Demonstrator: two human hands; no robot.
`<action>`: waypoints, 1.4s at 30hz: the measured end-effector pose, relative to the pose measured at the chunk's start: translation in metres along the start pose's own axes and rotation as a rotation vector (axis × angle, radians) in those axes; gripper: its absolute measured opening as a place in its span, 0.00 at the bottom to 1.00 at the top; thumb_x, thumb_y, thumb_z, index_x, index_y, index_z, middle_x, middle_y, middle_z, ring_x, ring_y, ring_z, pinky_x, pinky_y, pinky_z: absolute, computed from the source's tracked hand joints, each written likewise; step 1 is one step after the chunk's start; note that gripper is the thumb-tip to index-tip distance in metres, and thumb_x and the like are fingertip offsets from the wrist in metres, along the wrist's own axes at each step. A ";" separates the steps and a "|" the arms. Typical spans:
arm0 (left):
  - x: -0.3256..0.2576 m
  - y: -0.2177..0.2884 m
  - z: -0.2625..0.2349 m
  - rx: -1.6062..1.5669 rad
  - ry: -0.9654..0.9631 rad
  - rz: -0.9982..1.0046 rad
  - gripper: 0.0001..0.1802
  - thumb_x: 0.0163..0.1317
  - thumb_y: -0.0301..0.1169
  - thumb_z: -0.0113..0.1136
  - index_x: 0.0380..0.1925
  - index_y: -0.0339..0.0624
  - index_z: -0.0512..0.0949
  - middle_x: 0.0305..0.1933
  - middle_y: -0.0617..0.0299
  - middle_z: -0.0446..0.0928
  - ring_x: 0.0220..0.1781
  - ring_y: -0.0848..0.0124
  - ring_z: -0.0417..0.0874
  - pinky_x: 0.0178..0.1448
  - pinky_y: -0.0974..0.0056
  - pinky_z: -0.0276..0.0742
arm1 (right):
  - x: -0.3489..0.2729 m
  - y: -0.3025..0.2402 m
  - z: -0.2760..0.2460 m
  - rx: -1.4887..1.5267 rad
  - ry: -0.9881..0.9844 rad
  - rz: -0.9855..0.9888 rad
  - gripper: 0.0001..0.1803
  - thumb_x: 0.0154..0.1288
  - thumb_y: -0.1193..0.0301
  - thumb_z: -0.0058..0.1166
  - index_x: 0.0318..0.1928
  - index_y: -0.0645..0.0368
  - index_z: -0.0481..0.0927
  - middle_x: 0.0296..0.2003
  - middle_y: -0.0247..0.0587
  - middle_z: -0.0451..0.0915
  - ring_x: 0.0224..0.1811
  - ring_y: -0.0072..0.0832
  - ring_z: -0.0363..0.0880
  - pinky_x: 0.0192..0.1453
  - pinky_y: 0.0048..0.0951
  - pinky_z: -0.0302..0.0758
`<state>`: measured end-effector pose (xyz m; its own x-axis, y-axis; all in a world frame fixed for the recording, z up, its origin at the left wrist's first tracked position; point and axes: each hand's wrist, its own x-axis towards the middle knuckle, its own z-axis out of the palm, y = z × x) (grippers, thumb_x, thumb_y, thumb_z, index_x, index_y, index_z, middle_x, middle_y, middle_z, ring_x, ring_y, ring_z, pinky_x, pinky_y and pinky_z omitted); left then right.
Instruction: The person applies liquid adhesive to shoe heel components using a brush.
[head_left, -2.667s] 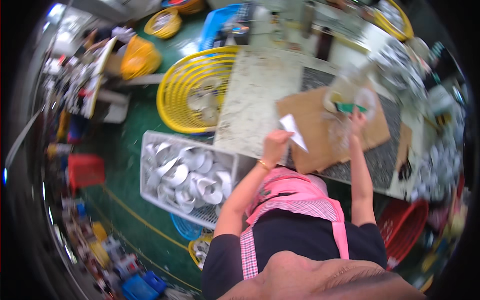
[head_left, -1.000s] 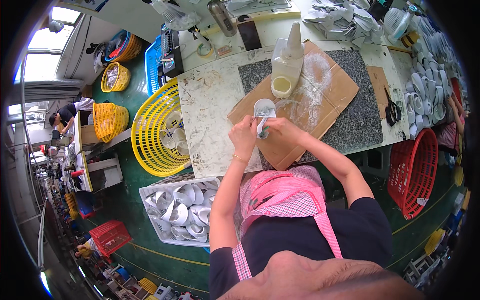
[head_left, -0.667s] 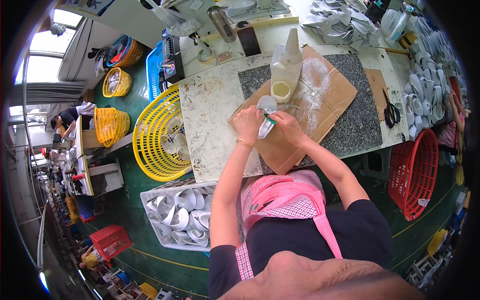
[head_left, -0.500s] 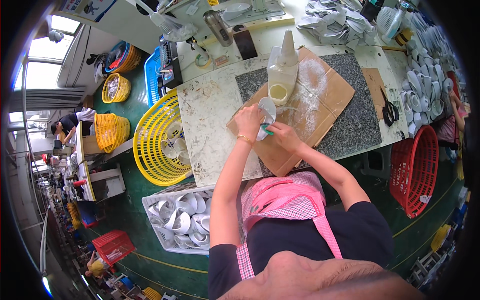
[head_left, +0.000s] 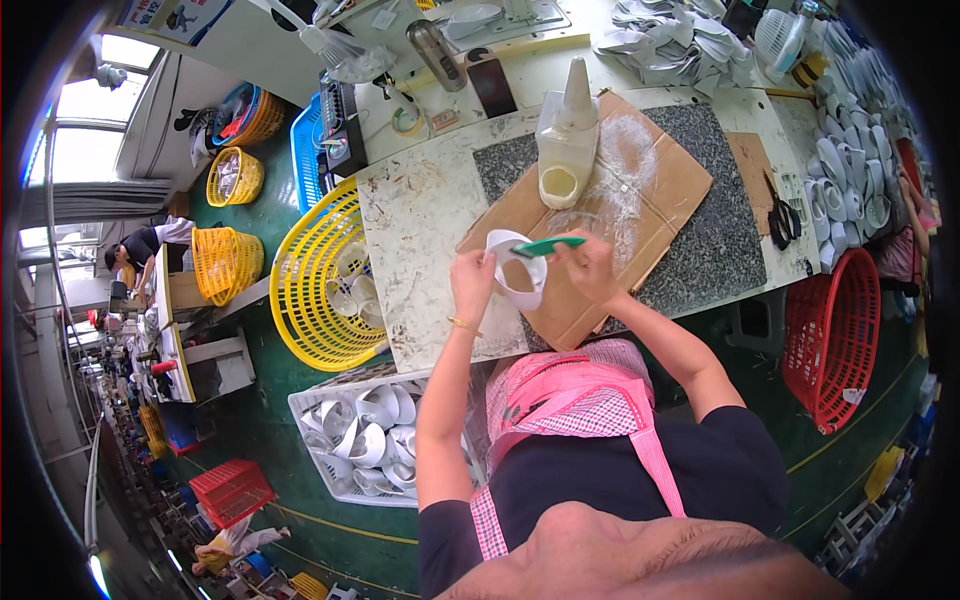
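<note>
My left hand (head_left: 472,284) pinches the edge of a white shoe upper (head_left: 529,299), which stands up as an open loop above the cardboard. In my right hand (head_left: 592,268) is a slim green tool (head_left: 550,245), like a small brush; its end reaches the upper's top edge. Just beyond the hands stands a translucent plastic bottle (head_left: 562,135) with a cone-shaped top and a round opening of pale yellow stuff at its near side. Beneath it lies a brown cardboard sheet (head_left: 655,195), smeared with white residue.
A yellow basket (head_left: 300,300) and a white crate (head_left: 310,455) of white uppers stand at the left. Black scissors (head_left: 782,222) lie right of the grey speckled board (head_left: 715,240). White pieces (head_left: 670,45) are piled at the back; a red basket (head_left: 830,340) stands right.
My left hand has drawn left and slightly nearer, turning the upper so its loop shows. My right hand has shifted right and the green tool now points left across the upper's edge.
</note>
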<state>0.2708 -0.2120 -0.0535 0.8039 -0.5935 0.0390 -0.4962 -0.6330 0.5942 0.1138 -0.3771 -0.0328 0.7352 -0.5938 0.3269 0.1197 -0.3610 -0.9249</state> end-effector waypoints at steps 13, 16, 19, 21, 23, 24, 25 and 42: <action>-0.048 -0.005 0.027 -0.608 -0.020 -0.344 0.16 0.66 0.34 0.56 0.31 0.29 0.82 0.18 0.63 0.76 0.19 0.80 0.75 0.22 0.70 0.68 | -0.001 0.008 0.019 -0.308 -0.098 -0.118 0.06 0.57 0.75 0.58 0.36 0.59 0.83 0.27 0.41 0.80 0.30 0.37 0.77 0.35 0.35 0.69; -0.053 -0.002 0.027 -0.611 0.021 -0.355 0.15 0.68 0.34 0.54 0.32 0.31 0.81 0.21 0.62 0.78 0.20 0.80 0.76 0.23 0.71 0.72 | -0.005 -0.001 0.015 -0.288 -0.181 -0.207 0.07 0.53 0.74 0.61 0.34 0.54 0.84 0.28 0.36 0.81 0.32 0.33 0.75 0.38 0.34 0.67; -0.056 0.006 0.022 -0.896 0.093 -0.486 0.14 0.69 0.34 0.53 0.37 0.32 0.80 0.27 0.63 0.80 0.26 0.78 0.80 0.28 0.72 0.79 | -0.014 -0.004 0.004 -0.249 -0.330 -0.324 0.08 0.52 0.75 0.60 0.35 0.54 0.84 0.29 0.34 0.82 0.33 0.32 0.75 0.39 0.32 0.67; -0.061 0.003 0.018 -0.956 0.109 -0.505 0.13 0.69 0.33 0.52 0.37 0.33 0.78 0.28 0.62 0.80 0.28 0.78 0.82 0.31 0.70 0.83 | -0.009 -0.001 -0.003 -0.242 -0.356 -0.291 0.08 0.52 0.75 0.60 0.36 0.54 0.83 0.30 0.34 0.82 0.34 0.32 0.75 0.41 0.32 0.68; -0.066 -0.006 0.020 -0.923 0.145 -0.467 0.13 0.70 0.34 0.52 0.36 0.33 0.77 0.28 0.62 0.80 0.28 0.77 0.81 0.30 0.70 0.83 | -0.002 -0.006 0.001 -0.219 -0.401 -0.281 0.09 0.52 0.76 0.60 0.36 0.55 0.83 0.31 0.35 0.82 0.35 0.33 0.75 0.43 0.32 0.68; -0.069 -0.010 0.021 -0.890 0.158 -0.427 0.13 0.70 0.34 0.51 0.35 0.33 0.75 0.27 0.61 0.79 0.27 0.77 0.81 0.30 0.69 0.82 | -0.003 -0.010 0.005 -0.185 -0.328 -0.242 0.09 0.52 0.77 0.59 0.36 0.56 0.83 0.32 0.36 0.82 0.36 0.34 0.75 0.44 0.33 0.69; -0.071 -0.005 0.020 -0.885 0.195 -0.439 0.13 0.70 0.34 0.51 0.35 0.33 0.75 0.27 0.61 0.79 0.27 0.77 0.81 0.30 0.69 0.82 | -0.005 -0.016 0.010 -0.147 -0.263 -0.199 0.09 0.52 0.78 0.59 0.36 0.57 0.83 0.33 0.37 0.82 0.37 0.35 0.75 0.44 0.34 0.69; -0.058 -0.173 -0.096 -0.408 0.620 -0.625 0.44 0.59 0.38 0.62 0.66 0.24 0.50 0.60 0.31 0.67 0.64 0.44 0.67 0.67 0.55 0.62 | -0.021 0.033 -0.019 0.100 0.142 0.229 0.10 0.70 0.68 0.52 0.37 0.63 0.79 0.29 0.25 0.71 0.32 0.13 0.66 0.37 0.19 0.64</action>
<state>0.3416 -0.0206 -0.0815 0.9721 0.2326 -0.0312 0.1370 -0.4544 0.8802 0.0894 -0.3900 -0.0661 0.6507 -0.7491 0.1245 0.0319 -0.1369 -0.9901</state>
